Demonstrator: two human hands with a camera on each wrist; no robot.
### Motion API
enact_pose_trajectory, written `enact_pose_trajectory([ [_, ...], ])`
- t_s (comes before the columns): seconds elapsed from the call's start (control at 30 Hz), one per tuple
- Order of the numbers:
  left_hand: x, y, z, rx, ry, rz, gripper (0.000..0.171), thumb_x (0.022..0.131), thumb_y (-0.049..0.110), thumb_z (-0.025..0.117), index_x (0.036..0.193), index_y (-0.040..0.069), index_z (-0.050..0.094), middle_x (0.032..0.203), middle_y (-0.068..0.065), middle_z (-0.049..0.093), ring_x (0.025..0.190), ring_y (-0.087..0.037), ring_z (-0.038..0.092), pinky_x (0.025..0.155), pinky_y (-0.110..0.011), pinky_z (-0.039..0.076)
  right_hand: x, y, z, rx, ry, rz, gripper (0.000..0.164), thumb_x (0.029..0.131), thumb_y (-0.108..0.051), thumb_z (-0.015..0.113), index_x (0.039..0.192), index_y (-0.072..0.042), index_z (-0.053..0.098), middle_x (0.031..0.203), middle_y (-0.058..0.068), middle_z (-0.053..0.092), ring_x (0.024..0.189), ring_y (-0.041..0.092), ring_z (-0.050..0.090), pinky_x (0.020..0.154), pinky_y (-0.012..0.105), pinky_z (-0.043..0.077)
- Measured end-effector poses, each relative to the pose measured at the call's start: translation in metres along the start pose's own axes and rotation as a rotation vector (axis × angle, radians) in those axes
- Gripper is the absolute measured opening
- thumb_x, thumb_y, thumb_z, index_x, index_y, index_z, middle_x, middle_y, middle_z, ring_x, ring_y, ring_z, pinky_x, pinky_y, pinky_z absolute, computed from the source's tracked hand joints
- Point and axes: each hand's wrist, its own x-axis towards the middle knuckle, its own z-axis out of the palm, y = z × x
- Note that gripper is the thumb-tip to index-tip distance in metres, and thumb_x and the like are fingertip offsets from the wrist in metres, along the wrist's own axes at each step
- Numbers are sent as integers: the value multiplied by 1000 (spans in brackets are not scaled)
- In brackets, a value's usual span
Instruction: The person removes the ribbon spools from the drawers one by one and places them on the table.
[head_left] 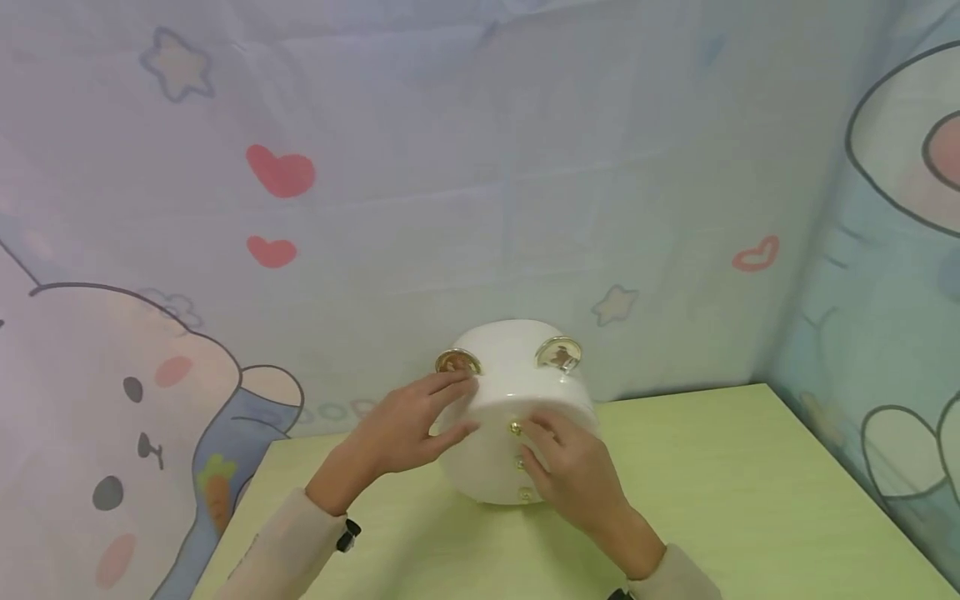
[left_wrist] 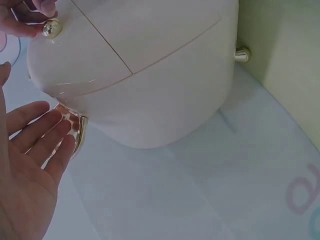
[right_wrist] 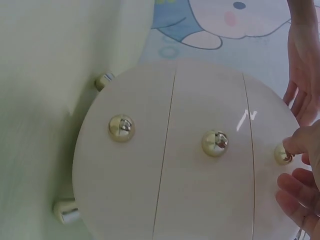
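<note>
Top rnd shiny gold knob [head_left: 515, 427] on glossy white rounded box [head_left: 480, 467] sits just L of R hand [head_left: 573, 467], nearer, fingers bent, grip unclear; L hand [head_left: 408, 425] loosely spread, farther L.

A white box [right_wrist: 207, 195] with a rounded face carries two thin seams and a row of gold knobs [right_wrist: 215, 144] (three, all shiny). At the box's right side, the right hand [right_wrist: 305, 177] pinches the rightmost knob [right_wrist: 281, 155]; the left hand [right_wrist: 304, 70], partly cropped, is beside its upper right edge. Gold feet [right_wrist: 66, 211] jut from the box's left, towards a pale green surface [right_wrist: 35, 125]. Printed cloth [right_wrist: 270, 55] shows above the box.
</note>
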Motion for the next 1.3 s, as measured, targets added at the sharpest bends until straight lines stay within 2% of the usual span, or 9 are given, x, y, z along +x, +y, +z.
enact_pose_trajectory([
  [0.17, 1, 0, -3, 4, -72, 3, 65, 105, 51, 59, 157, 14, 51, 161, -10, 53, 142, -31, 60, 109, -49, 55, 0, -6, 8, -10, 51, -20, 22, 86, -12, 77, 106, -3, 77, 101, 10, 72, 77, 19, 71, 66, 29, 60],
  [0.4, 3, -2, -8, -17, -171, 30, 73, 106, 57, 54, 163, 14, 40, 169, -8, 41, 152, -29, 48, 116, -50, 49, -1, -10, 10, -24, 61, -5, 25, 85, -10, 79, 108, -1, 76, 103, 12, 73, 87, 24, 73, 76, 34, 62],
  [0.5, 3, -3, -9, -17, -216, 50, 76, 106, 58, 51, 166, 14, 33, 173, -6, 34, 158, -27, 40, 120, -49, 45, -1, -10, 10, -23, 67, 3, 23, 86, -9, 79, 108, 0, 76, 103, 12, 73, 86, 23, 73, 74, 33, 62],
  [0.63, 3, -5, -8, -31, -258, 64, 78, 107, 58, 49, 169, 16, 25, 176, -4, 26, 162, -25, 31, 124, -49, 41, -2, -10, 13, -40, 89, 0, 18, 95, -11, 72, 108, 1, 75, 102, 13, 72, 85, 23, 72, 73, 31, 62],
  [0.83, 0, -12, -5, -10, -262, 79, 76, 108, 56, 50, 170, 21, 22, 175, -2, 28, 158, -26, 39, 118, -48, 48, -2, -10, 18, -85, 107, -22, 26, 106, -17, 58, 106, 4, 75, 100, 13, 71, 89, 24, 72, 78, 33, 62],
  [1.03, -1, -16, -4, 25, -280, 117, 79, 108, 57, 49, 170, 19, 19, 175, -4, 26, 157, -28, 40, 114, -48, 51, -1, -11, 22, -95, 119, -35, 32, 109, -18, 53, 104, 5, 75, 100, 14, 71, 90, 27, 72, 81, 36, 62],
  [1.3, 1, -19, -3, 52, -259, 161, 81, 107, 57, 51, 170, 16, 21, 174, -7, 30, 157, -29, 41, 113, -48, 52, 4, -13, 24, -111, 130, -52, 32, 109, -16, 51, 102, 6, 74, 97, 15, 68, 87, 27, 69, 78, 34, 61],
])
